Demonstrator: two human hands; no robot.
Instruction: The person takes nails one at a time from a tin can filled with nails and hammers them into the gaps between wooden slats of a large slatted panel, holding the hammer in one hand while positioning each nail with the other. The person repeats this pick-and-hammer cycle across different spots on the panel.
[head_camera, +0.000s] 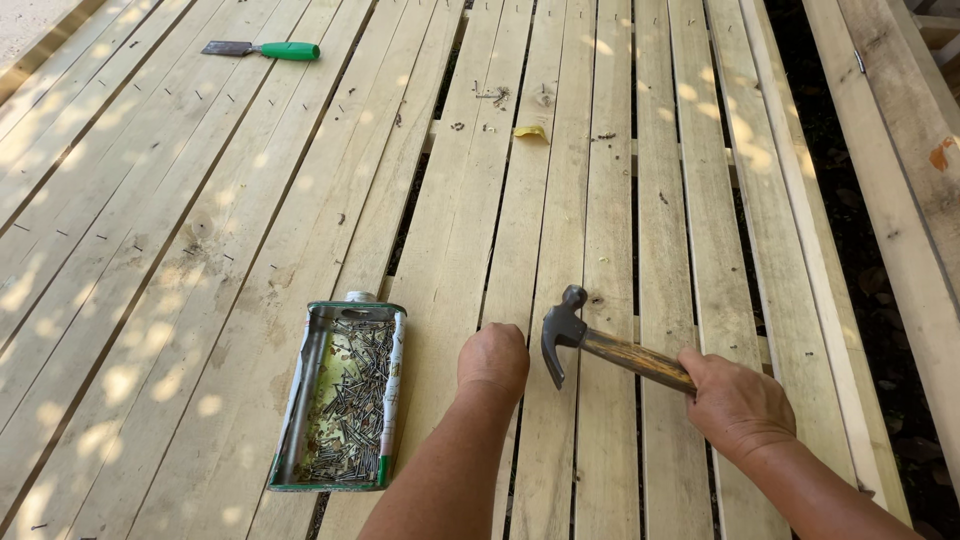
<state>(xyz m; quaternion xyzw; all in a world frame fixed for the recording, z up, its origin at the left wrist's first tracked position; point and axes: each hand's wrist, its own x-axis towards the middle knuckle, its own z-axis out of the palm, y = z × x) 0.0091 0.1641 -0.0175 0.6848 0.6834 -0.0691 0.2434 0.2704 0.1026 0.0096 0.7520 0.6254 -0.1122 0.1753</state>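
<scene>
My right hand (735, 400) grips the wooden handle of a claw hammer (590, 342), whose dark steel head hovers just above a pale plank. My left hand (493, 358) rests with curled fingers on the planks (560, 180) right beside the hammer head, knuckles up; whatever its fingertips pinch is hidden. To the left of that hand lies a cut-open metal tin (340, 400) filled with several small nails.
A green-handled scraper (265, 49) lies at the far left top. A yellow leaf (530, 131) and loose nails dot the boards. Dark gaps run between planks, and a wide dark drop (850, 220) opens on the right beside more timber.
</scene>
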